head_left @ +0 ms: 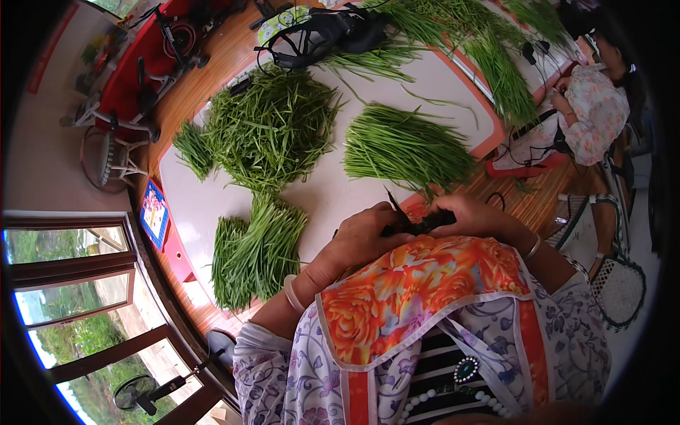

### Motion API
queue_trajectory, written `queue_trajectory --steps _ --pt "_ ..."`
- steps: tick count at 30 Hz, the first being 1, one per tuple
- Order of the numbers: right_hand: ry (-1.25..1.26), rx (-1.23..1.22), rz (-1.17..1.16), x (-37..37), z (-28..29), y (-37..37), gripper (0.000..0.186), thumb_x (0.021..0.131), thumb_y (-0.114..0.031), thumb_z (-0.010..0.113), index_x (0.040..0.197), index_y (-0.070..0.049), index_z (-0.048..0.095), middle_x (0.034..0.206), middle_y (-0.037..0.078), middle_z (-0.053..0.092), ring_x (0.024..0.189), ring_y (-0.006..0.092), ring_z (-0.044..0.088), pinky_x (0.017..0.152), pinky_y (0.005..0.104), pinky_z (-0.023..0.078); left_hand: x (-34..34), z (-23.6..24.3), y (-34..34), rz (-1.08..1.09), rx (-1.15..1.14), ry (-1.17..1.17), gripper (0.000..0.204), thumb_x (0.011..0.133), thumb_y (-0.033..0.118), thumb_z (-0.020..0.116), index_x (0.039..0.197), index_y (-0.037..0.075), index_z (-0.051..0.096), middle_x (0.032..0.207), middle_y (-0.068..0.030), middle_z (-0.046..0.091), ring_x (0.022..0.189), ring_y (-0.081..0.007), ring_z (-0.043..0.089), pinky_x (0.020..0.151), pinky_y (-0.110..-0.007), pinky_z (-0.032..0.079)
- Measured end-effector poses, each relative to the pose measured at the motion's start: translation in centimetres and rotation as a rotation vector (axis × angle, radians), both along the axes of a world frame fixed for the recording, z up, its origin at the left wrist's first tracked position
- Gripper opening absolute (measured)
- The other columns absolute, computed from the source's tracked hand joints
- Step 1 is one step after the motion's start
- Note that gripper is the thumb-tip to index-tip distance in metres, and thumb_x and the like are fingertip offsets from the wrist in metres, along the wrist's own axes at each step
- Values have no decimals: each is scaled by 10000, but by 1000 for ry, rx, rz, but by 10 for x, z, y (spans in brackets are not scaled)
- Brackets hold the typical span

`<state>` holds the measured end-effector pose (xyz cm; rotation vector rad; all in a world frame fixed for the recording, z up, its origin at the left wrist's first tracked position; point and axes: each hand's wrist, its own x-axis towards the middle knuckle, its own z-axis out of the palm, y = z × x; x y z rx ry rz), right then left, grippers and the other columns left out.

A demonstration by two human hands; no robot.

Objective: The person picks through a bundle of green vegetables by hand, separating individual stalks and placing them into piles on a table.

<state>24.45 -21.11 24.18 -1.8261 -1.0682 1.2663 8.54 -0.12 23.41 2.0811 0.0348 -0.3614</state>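
Close to my body at the table's near edge, my left hand point(363, 235) and my right hand point(469, 217) are both closed around a dark thing point(418, 223) with a thin pointed end sticking up. Its kind is hard to make out, and my fingers hide much of it. Just beyond my hands lies a neat bundle of long green stalks point(404, 147), cut ends toward the left. A large loose heap of green stalks point(273, 127) covers the table's far left. Nearer, to the left of my left arm, more bundled green stalks point(265, 251) lie at the edge.
On the white table point(322, 202) a black headset point(322, 39) sits at the far side. More green stalks point(499, 74) lie on a second table at the far right, where another person point(595, 113) sits. A wicker chair point(113, 159) and a fan point(142, 392) stand left.
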Motion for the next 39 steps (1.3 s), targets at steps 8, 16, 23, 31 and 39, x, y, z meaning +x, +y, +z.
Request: queue_trajectory --steps 8,16,23,31,39 --pt "-109 173 -56 -6 -11 -12 438 808 -334 774 987 40 630 912 191 664 853 303 651 741 383 492 21 2 -10 33 -29 186 480 805 427 732 1103 55 670 989 -185 697 930 -340 669 821 -401 515" --pt "-242 120 114 -7 14 -21 411 910 -369 646 953 34 574 853 230 618 806 390 620 712 461 462 26 16 -14 -22 18 197 449 806 365 697 1113 40 655 963 -199 697 915 -360 666 799 -425 510" --pt "-179 143 129 -6 -3 -37 361 931 -338 597 1016 13 579 920 226 638 877 368 651 738 407 486 17 -1 -14 54 -56 110 451 818 315 706 1111 -19 631 966 -204 699 911 -324 675 806 -389 519" --pt "-254 278 39 15 -17 -31 377 825 -279 746 1062 -7 635 931 185 686 853 301 687 742 370 508 22 17 -8 152 -282 -86 316 790 158 755 968 -78 641 842 -146 691 769 -172 635 695 -318 514" --pt "-206 415 42 2 10 16 423 832 -348 749 971 35 636 866 209 676 766 269 671 671 355 502 -17 42 3 390 -422 -51 388 796 87 798 1093 -11 568 942 -75 660 848 -127 610 768 -278 502"
